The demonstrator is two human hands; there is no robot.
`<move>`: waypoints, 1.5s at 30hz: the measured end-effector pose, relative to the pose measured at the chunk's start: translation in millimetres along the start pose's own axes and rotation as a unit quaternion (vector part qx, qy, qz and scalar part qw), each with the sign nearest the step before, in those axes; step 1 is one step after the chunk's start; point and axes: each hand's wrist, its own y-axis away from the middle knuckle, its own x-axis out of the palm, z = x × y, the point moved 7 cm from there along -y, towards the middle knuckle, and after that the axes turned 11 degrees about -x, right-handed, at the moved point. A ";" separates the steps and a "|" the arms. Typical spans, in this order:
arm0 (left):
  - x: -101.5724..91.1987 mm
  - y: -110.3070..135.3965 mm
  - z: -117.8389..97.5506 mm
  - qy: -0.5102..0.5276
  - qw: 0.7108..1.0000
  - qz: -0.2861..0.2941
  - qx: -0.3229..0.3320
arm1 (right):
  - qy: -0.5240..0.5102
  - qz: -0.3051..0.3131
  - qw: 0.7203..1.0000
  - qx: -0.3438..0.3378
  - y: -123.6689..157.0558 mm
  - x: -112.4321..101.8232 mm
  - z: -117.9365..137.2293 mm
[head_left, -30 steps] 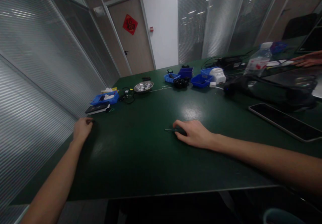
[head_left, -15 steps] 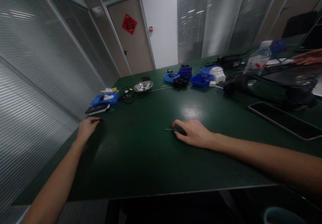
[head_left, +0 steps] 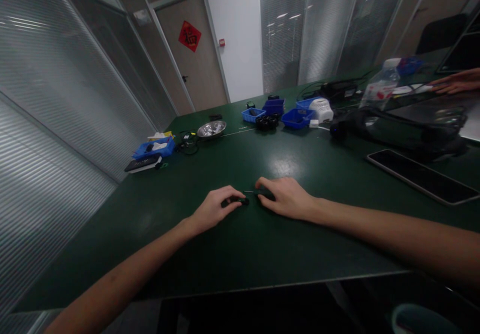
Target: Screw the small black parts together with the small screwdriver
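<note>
My right hand (head_left: 287,197) rests low over the green table (head_left: 187,264), its fingers closed round the dark handle of a screwdriver (head_left: 264,193). The thin metal shaft points left. Just to the left, my left hand (head_left: 215,206) pinches a small dark object (head_left: 243,201) between thumb and fingers. A green spot shows on it, but its kind is too small to make out. A short gap lies between the screwdriver's tip and the left fingertips.
A blue tray (head_left: 170,147) and a black box (head_left: 142,163) stand at the left. Behind are a metal bowl (head_left: 212,129) and blue bins (head_left: 298,119). At right lie a phone (head_left: 422,176), a bottle (head_left: 380,91) and black straps; another person's hand (head_left: 459,81) shows there.
My left hand has come from the left side of the table to the middle, bringing the small dark object near the screwdriver. My right hand has stayed nearly still; the view has shifted slightly.
</note>
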 end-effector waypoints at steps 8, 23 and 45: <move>-5.2 5.4 4.7 -0.024 0.999 -0.014 -0.022 | -0.026 -0.008 1.000 -0.001 0.6 -2.8 1.9; -11.5 2.3 14.3 -0.047 0.998 -0.039 -0.027 | -0.026 -0.016 0.998 -0.047 2.0 -2.5 8.5; -7.3 4.9 4.1 -0.039 0.999 -0.011 0.016 | -0.029 0.000 0.994 -0.109 2.0 -0.9 15.2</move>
